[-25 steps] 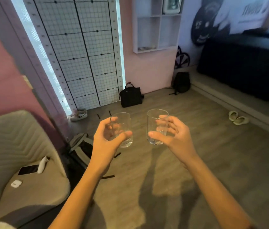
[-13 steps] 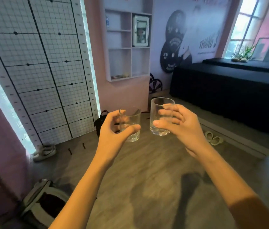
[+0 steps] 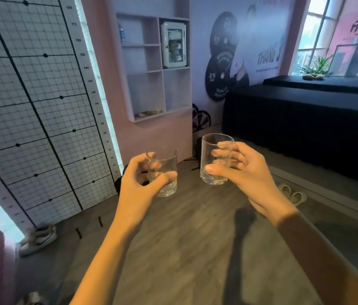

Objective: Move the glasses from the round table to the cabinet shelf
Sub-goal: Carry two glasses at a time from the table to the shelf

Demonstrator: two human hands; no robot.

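Since the earlier frame the view had swung up and closer, so the wall cabinet (image 3: 155, 67) loomed larger ahead and the pale chair had dropped out of sight. The left hand (image 3: 139, 187) had its fingers wrapped tight round the left glass (image 3: 163, 172), and the right hand (image 3: 245, 172) was clamped on the right glass (image 3: 215, 158). Both glasses were upright, empty, held apart in mid-air over the wooden floor (image 3: 187, 249), below the cabinet.

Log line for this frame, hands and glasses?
phase: carry | left hand: left glass | right hand: right glass | cabinet shelf: ahead
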